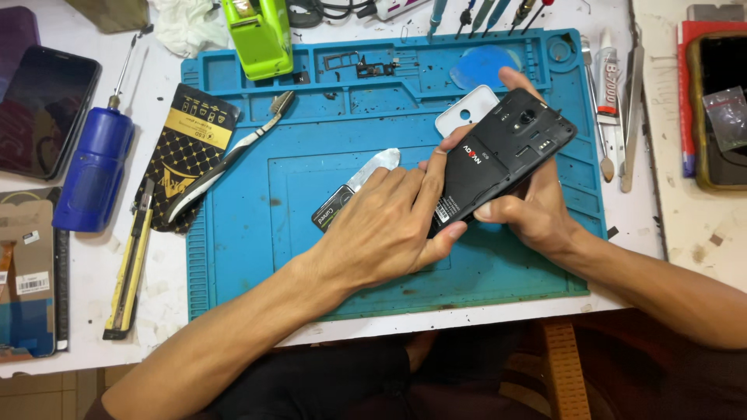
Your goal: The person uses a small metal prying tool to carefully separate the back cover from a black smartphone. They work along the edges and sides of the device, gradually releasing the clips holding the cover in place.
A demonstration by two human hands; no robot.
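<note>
Both hands hold a black phone (506, 152) with its back cover off, battery and camera showing, tilted above the blue work mat (257, 233). My left hand (389, 225) grips its lower left end, fingers pressing on the battery. My right hand (537, 210) cradles it from below and behind, a fingertip over the top edge. A white back cover (467, 109) lies on the mat just behind the phone. A thin metal pry tool with a black label (358, 187) rests on the mat beside my left hand.
A green tape dispenser (261, 35), blue plastic pick (478, 66) and small parts sit at the mat's top. Left of the mat: tweezers (226, 159), black-gold packet (187, 148), yellow utility knife (131, 264), blue screwdriver (93, 167), dark phone (43, 109). A glue tube (608, 74) lies right.
</note>
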